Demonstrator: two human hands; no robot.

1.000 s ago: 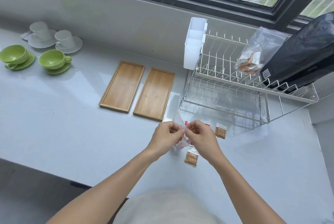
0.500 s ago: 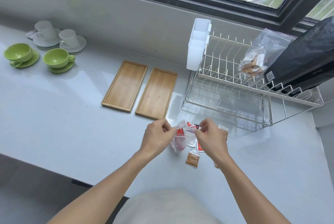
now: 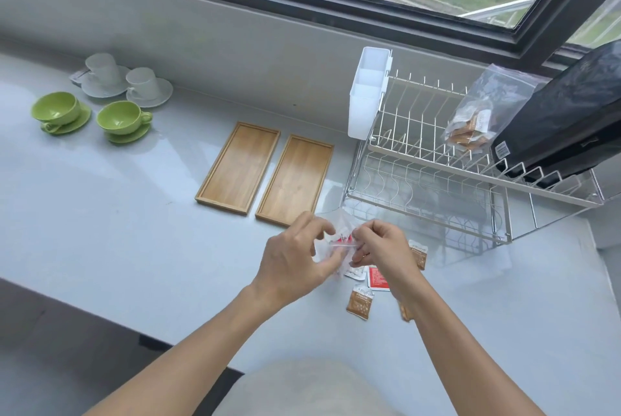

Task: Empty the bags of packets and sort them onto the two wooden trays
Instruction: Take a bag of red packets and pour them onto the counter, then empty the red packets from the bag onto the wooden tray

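Both my hands grip one small clear plastic bag (image 3: 339,231) holding red packets, just above the counter. My left hand (image 3: 295,259) holds its left side and my right hand (image 3: 386,244) pinches its right side. Beneath them lie loose packets: a red one (image 3: 378,278), a brown one (image 3: 359,302), another brown one (image 3: 418,252) and a white one (image 3: 356,272). Two bare wooden trays, the left tray (image 3: 239,167) and the right tray (image 3: 295,179), sit side by side just beyond my hands. A second clear bag (image 3: 484,113) with brown packets rests on the dish rack.
A white wire dish rack (image 3: 437,187) with a white cutlery holder (image 3: 368,93) stands to the right, with a black bag (image 3: 564,120) on it. Two green cups on saucers (image 3: 122,120) and two white cups (image 3: 127,84) sit far left. The counter's front edge runs below my forearms.
The bag has been pulled apart and turned between my hands, and more packets, a red and a white one, now lie on the counter under it. My hands stay in the same spot.
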